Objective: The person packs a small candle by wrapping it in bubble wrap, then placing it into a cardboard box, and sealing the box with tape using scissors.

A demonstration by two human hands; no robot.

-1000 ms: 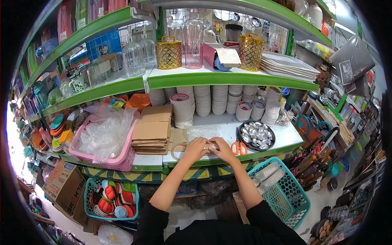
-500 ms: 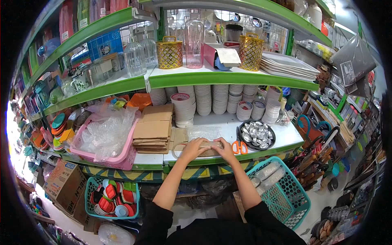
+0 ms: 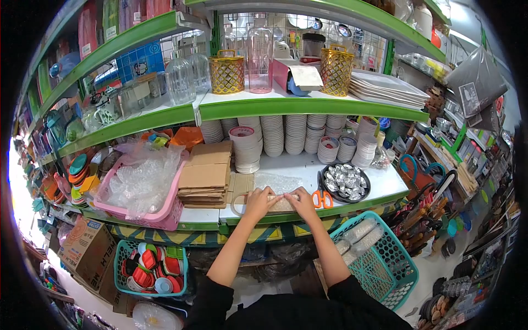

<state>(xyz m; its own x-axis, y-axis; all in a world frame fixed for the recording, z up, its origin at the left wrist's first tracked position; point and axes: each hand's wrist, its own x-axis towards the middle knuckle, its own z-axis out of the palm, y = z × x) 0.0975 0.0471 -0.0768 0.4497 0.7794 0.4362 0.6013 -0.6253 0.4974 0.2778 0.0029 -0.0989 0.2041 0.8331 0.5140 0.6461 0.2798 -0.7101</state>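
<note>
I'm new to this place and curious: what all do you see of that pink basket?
The pink basket looks like plastic, with a smooth rim and openwork walls. It sits upright on the white shelf, left of the cardboard stack; whether those two touch is unclear. Crumpled clear wrap, apparently bubble wrap, heaps inside and hides its bottom.

Black sleeves (image 3: pixel 209 300) and a black top (image 3: pixel 280 314) leave forearms (image 3: pixel 237 250) bare.
</note>
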